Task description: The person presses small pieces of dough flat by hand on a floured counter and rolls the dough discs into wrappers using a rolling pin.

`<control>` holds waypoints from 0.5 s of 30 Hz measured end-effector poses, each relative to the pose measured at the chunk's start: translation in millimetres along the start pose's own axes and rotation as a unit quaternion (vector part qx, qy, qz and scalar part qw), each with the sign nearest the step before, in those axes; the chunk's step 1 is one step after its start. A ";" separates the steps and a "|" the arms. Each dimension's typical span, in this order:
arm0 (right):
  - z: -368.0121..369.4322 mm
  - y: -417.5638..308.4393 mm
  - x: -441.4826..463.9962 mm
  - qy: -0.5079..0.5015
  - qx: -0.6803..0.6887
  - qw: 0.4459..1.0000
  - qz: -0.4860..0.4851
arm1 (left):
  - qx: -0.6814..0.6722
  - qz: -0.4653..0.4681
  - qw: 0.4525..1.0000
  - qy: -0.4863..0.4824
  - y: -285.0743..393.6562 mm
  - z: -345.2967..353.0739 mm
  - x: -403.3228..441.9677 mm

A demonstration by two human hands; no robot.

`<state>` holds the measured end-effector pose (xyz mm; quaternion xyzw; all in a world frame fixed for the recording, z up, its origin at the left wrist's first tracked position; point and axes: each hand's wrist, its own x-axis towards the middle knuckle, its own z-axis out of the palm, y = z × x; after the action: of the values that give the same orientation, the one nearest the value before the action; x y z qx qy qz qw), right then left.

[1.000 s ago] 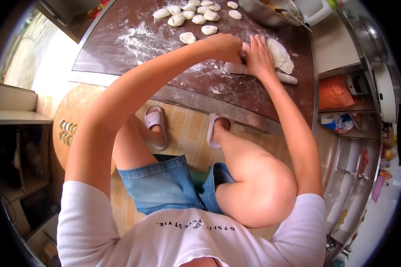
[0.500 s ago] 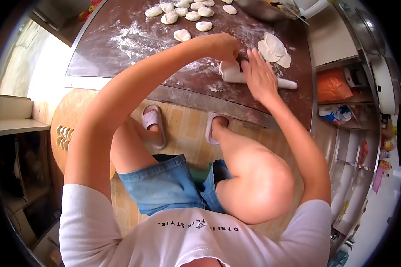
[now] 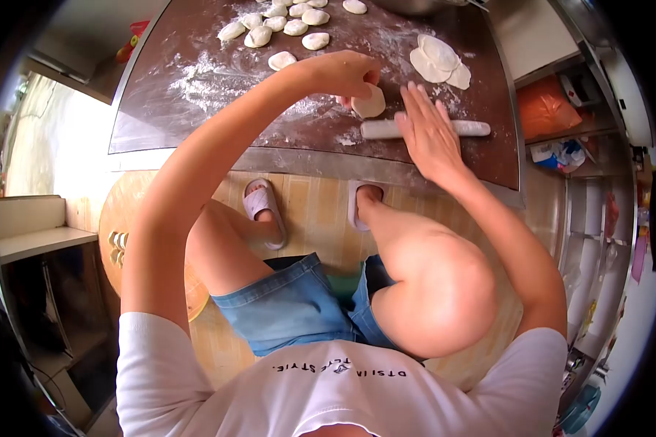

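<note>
My left hand reaches over the floured table with its fingers closed on a round dough wrapper, which hangs just behind the rolling pin's left end. My right hand lies flat over the white rolling pin, fingers stretched out towards the back. The pin rests crosswise near the table's front edge. Behind my right hand lies a small overlapping pile of flat dough wrappers. Several filled dumplings sit farther back, beyond my left forearm.
The dark tabletop is dusted with flour and has a metal front edge. Part of a metal bowl shows at the back. Below left is a round wooden board with small dough pieces. Shelves stand at the right.
The wrapper was against the pin's left end and now stands apart from it in my left hand. My right hand stays over the pin. The whole view has shifted slightly.
</note>
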<state>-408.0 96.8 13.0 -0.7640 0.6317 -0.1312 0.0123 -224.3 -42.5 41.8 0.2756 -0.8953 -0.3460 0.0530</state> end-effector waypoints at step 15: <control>21.3 10.3 58.7 0.051 0.004 0.998 0.045 | 0.004 -0.008 0.999 0.044 -10.1 5.0 3.2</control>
<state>-403.4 34.7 1.3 -0.7272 0.6645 -0.1717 -0.0114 -223.9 -47.4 31.1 0.2976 -0.8913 -0.3304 0.0887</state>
